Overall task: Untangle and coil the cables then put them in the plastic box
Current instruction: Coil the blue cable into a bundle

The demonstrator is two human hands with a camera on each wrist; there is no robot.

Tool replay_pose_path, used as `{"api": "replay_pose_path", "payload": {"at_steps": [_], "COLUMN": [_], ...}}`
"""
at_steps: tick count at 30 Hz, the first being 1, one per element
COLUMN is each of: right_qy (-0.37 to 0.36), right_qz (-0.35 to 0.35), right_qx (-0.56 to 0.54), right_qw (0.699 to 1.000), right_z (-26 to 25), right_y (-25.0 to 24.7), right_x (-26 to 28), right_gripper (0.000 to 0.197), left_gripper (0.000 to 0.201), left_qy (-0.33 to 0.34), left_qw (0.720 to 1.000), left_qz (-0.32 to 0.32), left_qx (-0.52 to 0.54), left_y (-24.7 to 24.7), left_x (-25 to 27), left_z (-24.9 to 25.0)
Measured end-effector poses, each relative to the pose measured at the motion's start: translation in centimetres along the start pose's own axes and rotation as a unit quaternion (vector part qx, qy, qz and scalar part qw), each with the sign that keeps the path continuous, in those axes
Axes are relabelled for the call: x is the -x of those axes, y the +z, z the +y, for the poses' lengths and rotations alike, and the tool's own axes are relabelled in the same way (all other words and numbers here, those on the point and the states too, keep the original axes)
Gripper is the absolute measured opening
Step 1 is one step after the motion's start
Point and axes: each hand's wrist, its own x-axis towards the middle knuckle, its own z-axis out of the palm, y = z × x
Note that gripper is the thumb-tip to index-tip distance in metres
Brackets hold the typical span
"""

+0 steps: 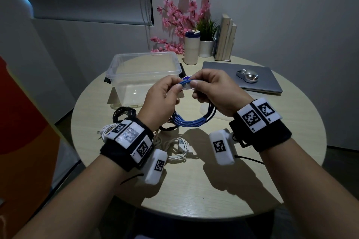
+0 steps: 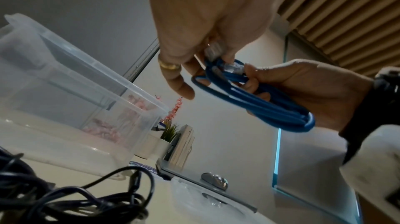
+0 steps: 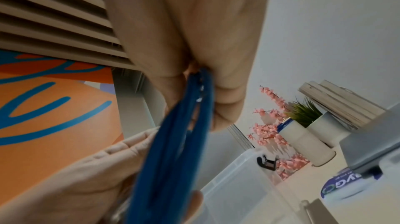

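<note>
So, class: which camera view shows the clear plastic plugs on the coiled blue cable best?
The left wrist view: both clear plastic plugs on the coiled blue cable show between the fingers. The head view shows the coil but only a glimpse of a plug. The right wrist view shows blurred cable, no plug.
</note>
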Motion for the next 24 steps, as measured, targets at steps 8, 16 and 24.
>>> {"api": "replay_pose_path", "payload": {"at_steps": [8,16,24], "right_qy": [-0.036,-0.013,0.006], "right_qz": [0.023,0.023,-0.041], "right_qx": [-0.075,0.013,0.218], "right_qw": [0.996,1.000,0.975], "right_z": [0.1,-0.5,0.0], "right_y": [0.0,0.8,1.7], "right_x": [0.3,0.4,1.4], "right_gripper": [0.016,0.017,0.022], "left_gripper": [0.010,0.010,0.029], "left_qy": [-0.119,-0.140,-0.143], "left_qw": [0.981,0.981,0.989], "left_qz": [-0.028,-0.071,-0.044], "left_qx": [0.151,0.111,-0.005], "left_y": [-0.7,-2.0,-2.0], "left_x": [0.2,0.6,1.7], "left_z": [1.3,2.4,1.4]}}
